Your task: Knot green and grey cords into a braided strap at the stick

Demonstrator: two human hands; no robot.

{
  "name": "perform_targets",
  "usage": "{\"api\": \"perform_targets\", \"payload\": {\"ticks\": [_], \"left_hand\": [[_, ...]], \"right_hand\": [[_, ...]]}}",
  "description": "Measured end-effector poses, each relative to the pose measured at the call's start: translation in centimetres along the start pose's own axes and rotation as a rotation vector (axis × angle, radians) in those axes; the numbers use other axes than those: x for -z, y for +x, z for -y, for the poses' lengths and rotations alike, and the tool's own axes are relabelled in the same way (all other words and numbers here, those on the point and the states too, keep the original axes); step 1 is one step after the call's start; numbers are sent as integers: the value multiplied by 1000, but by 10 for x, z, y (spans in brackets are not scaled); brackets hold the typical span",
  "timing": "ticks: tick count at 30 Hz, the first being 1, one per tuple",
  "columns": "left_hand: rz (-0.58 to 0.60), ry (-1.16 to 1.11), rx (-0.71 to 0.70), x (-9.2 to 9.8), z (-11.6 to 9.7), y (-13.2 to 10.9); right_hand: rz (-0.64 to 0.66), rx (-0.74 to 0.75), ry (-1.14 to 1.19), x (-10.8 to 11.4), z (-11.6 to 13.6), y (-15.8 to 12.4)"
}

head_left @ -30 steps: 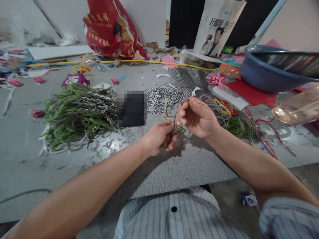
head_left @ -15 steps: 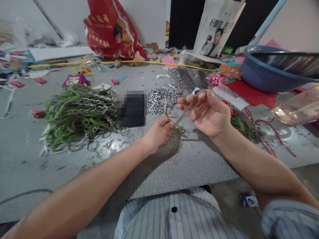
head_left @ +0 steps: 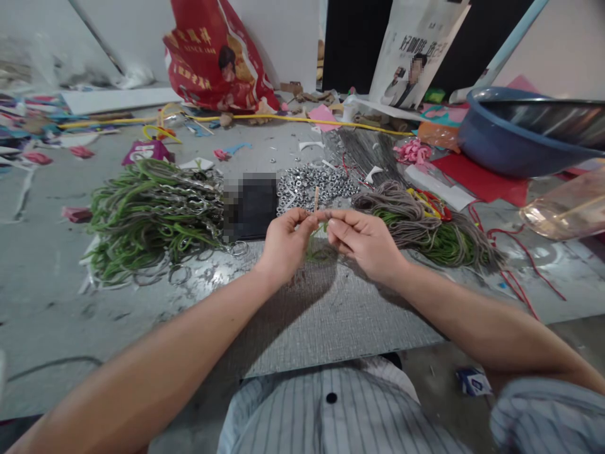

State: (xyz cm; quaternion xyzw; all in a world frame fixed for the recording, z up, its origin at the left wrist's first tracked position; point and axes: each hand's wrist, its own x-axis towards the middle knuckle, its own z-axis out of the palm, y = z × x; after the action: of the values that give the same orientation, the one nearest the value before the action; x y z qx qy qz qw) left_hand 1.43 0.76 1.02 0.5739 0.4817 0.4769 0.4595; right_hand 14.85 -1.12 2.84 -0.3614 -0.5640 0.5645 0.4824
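Observation:
My left hand (head_left: 287,244) is closed in a pinch over the middle of the table. Facing it, my right hand (head_left: 366,244) pinches with thumb and forefinger, and the fingertips of both hands nearly meet. A thin green and grey cord (head_left: 323,227) runs between the fingertips, mostly hidden by them. A slim wooden stick (head_left: 316,197) pokes up just behind my left fingers; I cannot tell whether they touch it. Beyond the hands lies a spread of metal nuts (head_left: 316,181). To the right is a bundle of grey and green cords (head_left: 425,221).
Left lies a heap of green cords with metal chains and rings (head_left: 151,221), beside a dark flat object (head_left: 255,207). A blue basin (head_left: 505,142) stands at the back right. A red bag (head_left: 215,57) and a yellow cable (head_left: 283,117) are at the back.
My right hand has come down and inward from its raised, looser grip, toward my left hand. The cord strands stretched between the hands are now mostly hidden. My left hand has shifted slightly up.

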Motion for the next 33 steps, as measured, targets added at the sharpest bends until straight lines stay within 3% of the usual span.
{"api": "perform_targets", "payload": {"ticks": [10,20,26,30,33], "left_hand": [[85,74,-46,-1,-14,-8],[183,95,-74,4,-14,-6],[111,85,-62,0,-9,-6],[55,97,-83,0,-6,-3],[8,75,-59,5,-6,1]], "right_hand": [[83,12,-369,0,-11,1],[15,157,-640,7,-12,1],[60,225,-880,6,-13,0],[107,187,-891,5,-14,-2],[112,252,-852,6,-14,-2]]}}
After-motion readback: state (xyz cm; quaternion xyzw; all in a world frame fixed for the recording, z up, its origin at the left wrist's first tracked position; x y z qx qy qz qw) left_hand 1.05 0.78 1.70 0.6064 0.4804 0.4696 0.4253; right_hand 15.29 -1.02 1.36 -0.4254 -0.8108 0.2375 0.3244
